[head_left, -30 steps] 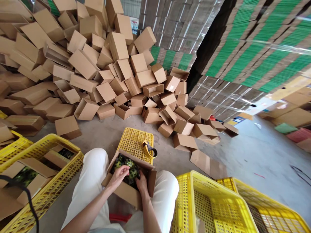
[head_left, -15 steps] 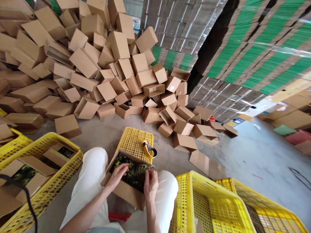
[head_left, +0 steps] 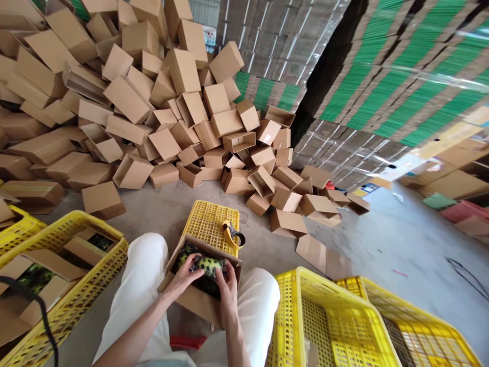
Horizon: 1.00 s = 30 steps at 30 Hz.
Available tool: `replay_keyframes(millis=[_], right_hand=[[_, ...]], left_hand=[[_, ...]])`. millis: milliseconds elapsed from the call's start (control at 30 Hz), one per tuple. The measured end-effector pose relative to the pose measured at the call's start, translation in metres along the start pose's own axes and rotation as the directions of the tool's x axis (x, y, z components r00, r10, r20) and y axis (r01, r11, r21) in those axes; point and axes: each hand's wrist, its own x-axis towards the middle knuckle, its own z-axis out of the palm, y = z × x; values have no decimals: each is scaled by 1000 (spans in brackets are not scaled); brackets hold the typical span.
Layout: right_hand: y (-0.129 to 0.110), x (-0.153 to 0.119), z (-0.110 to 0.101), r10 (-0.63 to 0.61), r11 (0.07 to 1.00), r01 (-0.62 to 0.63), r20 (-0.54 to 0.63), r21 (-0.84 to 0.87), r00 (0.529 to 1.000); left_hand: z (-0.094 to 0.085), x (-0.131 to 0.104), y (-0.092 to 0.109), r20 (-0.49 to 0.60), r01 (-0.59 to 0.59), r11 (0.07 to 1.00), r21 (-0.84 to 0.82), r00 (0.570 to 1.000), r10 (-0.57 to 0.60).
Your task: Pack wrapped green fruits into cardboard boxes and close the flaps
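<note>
Between my knees a cardboard box [head_left: 200,303] stands open and tilted, with dark, yellow-green spotted packages inside. Over its opening I grip one yellow-green package with dark spots [head_left: 209,266], which looks wrapped in clear plastic. My left hand [head_left: 187,275] closes on its left end, and my right hand [head_left: 226,283] closes on its right end. What the package contains cannot be made out. Just beyond the box, an upturned yellow crate [head_left: 206,216] carries a yellow tape dispenser [head_left: 232,234] near its right edge.
To my left, a yellow crate [head_left: 124,250] holds filled cardboard boxes. Yellow crates [head_left: 290,311] stand at my right. Ahead lies a large heap of cardboard boxes [head_left: 164,145]. Tall stacks of flattened cartons [head_left: 382,66] rise behind at the right. A black cable [head_left: 45,311] hangs at the left.
My hands have come closer together, and the spotted package now shows between them, held at both ends. The right hand moved left. The whole view has shifted slightly.
</note>
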Motion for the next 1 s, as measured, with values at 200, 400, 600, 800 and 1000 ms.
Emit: replay_keyframes(millis=[200,400,600,800,1000], right_hand=[[7,4,-13,77,997,-77,79,-13,994],[11,1,-19,146,987,-144,-25,63,989],[0,-4,-14,174,972,-179,49,154,984],[-18,14,-26,276,957,-290,248,22,929],[-40,48,-31,255,966,-254,314,-45,915]], left_hand=[[-2,1,-2,33,48,986,158,998,-54],[1,1,-1,47,-42,959,280,998,30],[4,0,14,30,-99,930,353,995,95],[12,-9,35,56,-106,943,315,994,93],[29,-7,41,-77,-8,994,106,997,17]])
